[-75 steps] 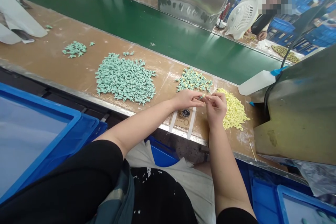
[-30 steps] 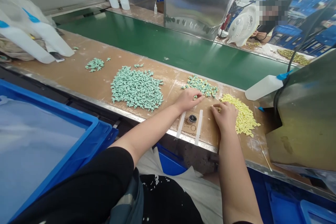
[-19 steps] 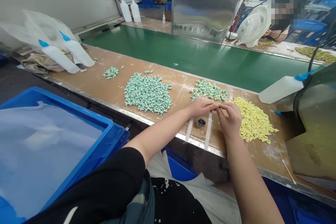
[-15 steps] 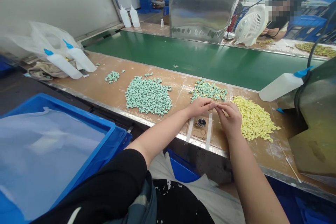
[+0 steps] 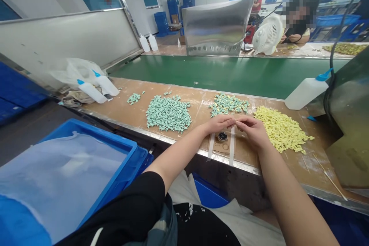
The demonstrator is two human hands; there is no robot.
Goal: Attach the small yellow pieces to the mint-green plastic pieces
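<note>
Pinching fingertip to fingertip, your left hand (image 5: 218, 123) and right hand (image 5: 254, 131) meet just above the near edge of the brown tabletop (image 5: 121, 109). Each grip is narrow, with thumb and fingers drawn tight. Whatever sits between them is too small to make out.

Right beneath the meeting point a small dark round tin (image 5: 221, 136) stands on the tabletop, between two white tape strips (image 5: 231, 147) that run to the metal edge. Just beside your right hand lies the pile of yellow pieces (image 5: 281, 128). Just beyond your left hand is a mixed pile of teal and yellow pieces (image 5: 228, 103). Further to your left is a larger pile of teal pieces (image 5: 168, 112), then a little teal cluster (image 5: 134, 98).

The surface is smeared with pale dust. A white squeeze bottle (image 5: 305, 92) with a blue cap lies at the back right. Two more bottles (image 5: 92, 91) lie at the far left by a clear plastic bag (image 5: 72, 70), and a thin wooden stick (image 5: 330, 177) rests near the right edge.

Behind the tabletop runs a green conveyor belt (image 5: 230, 73) with a bent metal hood (image 5: 216, 27) at its far side. Across it a co-worker (image 5: 301, 29) sits by a white fan (image 5: 266, 34). By your left side a blue crate (image 5: 123, 153) holds a clear liner.
</note>
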